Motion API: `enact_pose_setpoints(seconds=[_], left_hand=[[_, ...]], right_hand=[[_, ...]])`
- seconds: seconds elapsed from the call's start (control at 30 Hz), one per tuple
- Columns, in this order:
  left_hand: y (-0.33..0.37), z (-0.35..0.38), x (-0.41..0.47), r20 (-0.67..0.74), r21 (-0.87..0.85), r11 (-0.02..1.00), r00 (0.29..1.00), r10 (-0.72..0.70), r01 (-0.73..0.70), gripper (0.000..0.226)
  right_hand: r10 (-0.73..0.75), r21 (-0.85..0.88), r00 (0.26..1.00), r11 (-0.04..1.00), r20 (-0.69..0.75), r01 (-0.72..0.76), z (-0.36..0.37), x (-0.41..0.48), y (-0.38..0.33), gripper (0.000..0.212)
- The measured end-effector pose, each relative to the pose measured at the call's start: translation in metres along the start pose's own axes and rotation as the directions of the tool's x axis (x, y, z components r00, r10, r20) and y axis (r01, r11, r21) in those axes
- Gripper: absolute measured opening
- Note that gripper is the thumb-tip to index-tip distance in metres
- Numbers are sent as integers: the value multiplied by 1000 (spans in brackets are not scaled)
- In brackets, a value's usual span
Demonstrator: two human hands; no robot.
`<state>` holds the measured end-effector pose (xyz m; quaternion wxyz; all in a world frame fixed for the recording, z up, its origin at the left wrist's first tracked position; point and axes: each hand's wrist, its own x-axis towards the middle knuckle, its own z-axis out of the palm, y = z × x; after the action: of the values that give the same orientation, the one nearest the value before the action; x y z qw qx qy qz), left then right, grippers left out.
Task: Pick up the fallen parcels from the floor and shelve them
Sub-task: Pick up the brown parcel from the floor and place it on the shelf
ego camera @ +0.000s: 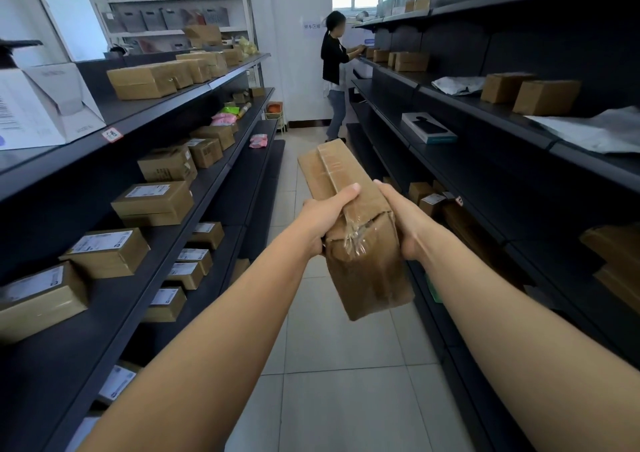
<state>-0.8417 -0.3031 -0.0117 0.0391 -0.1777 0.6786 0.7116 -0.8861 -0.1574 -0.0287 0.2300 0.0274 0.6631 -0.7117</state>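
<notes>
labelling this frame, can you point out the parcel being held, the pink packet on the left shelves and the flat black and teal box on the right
held parcel (349, 188): head view, on its taped top face
pink packet (258, 141): head view, on its middle
black and teal box (428, 127): head view, on its dark top face

Both hands grip a long taped brown parcel (349, 219) above the tiled floor (346, 382): left hand (323, 217) on its left side, right hand (403, 224) on its right, between dark shelves (194, 181) of boxes.

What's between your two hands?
In the head view, one long brown parcel sits between the left hand and right hand, both gripping its sides.
</notes>
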Motion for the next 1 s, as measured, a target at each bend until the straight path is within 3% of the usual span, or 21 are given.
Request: enact_pose_setpoints(seconds=[0.07,0.23,0.3,0.47,0.53,0.7,0.8,0.87,1.0], left_hand=[[3,0,-2,-1,-4,1000,1000,-23,23,83],[8,-1,-7,-51,61,996,996,-67,70,95],[6,-4,-6,-45,25,997,997,-69,70,92],[4,-13,-2,27,-51,998,999,-30,32,83],[5,-15,-1,50,-60,997,998,-39,42,84],[19,-17,-5,-35,27,999,998,-45,46,85],[24,-24,-5,-81,147,988,996,-28,40,48],[23,-30,-2,-115,146,988,993,-33,50,31],[15,-39,5,-199,198,980,980,5,35,39]], right_hand=[[48,-56,999,997,-7,-48,-1,1,0,69],[95,-50,992,994,-88,-99,-2,2,3,38],[115,-100,992,988,-59,-121,-3,-1,3,41],[255,-380,963,886,-81,-267,-9,-12,2,123],[246,-403,963,875,-110,-269,-10,-13,1,132],[215,-410,963,873,-161,-264,-13,-8,3,93],[212,-405,965,877,-153,-257,-18,-9,4,58],[226,-368,966,894,-125,-257,-23,-10,5,51],[283,-282,956,914,-76,-293,-30,-12,7,32]])
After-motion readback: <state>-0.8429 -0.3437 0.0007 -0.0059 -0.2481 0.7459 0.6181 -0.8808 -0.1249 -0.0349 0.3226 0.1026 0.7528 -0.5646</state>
